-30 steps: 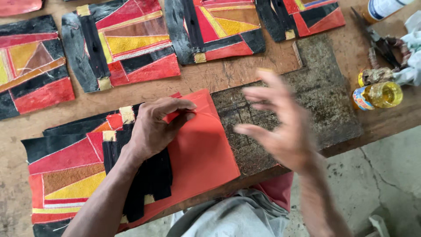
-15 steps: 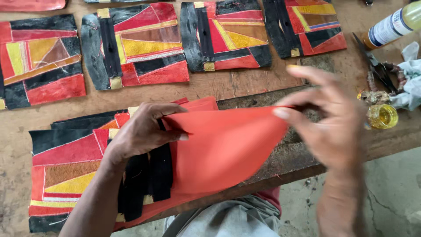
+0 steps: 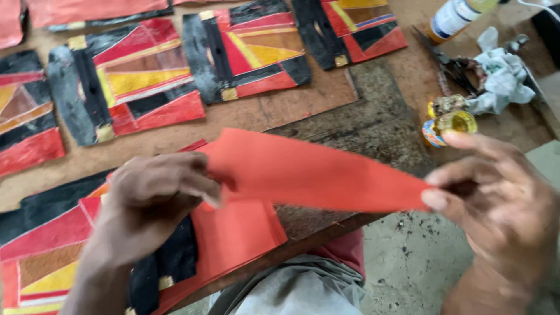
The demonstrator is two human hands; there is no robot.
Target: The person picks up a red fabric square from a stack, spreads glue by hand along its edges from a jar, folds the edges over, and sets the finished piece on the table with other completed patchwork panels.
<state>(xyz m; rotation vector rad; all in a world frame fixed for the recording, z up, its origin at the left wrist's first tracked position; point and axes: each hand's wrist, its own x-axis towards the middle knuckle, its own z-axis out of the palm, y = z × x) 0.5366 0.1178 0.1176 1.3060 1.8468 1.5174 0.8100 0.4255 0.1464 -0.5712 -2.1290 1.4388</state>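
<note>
My left hand (image 3: 154, 201) and my right hand (image 3: 496, 195) both pinch a flat orange-red sheet (image 3: 309, 172), lifted off the wooden table (image 3: 256, 114) and stretched between them. The left hand grips its left end, the right hand its right tip. Under the left hand lies a patchwork panel (image 3: 52, 251) of red, black, yellow and brown pieces, with another orange-red sheet (image 3: 239, 233) on its right side at the table's front edge.
Several similar patchwork panels (image 3: 140, 76) lie in a row along the back. At the right stand a small open glue tin (image 3: 449, 123), a crumpled white rag (image 3: 501, 79), dark scissors (image 3: 446, 64) and a white bottle (image 3: 458, 16). Concrete floor (image 3: 414, 262) lies below.
My right hand has taken the sheet's right end and both hands have raised it off the panel, pulling it out flat. The view has shifted closer.
</note>
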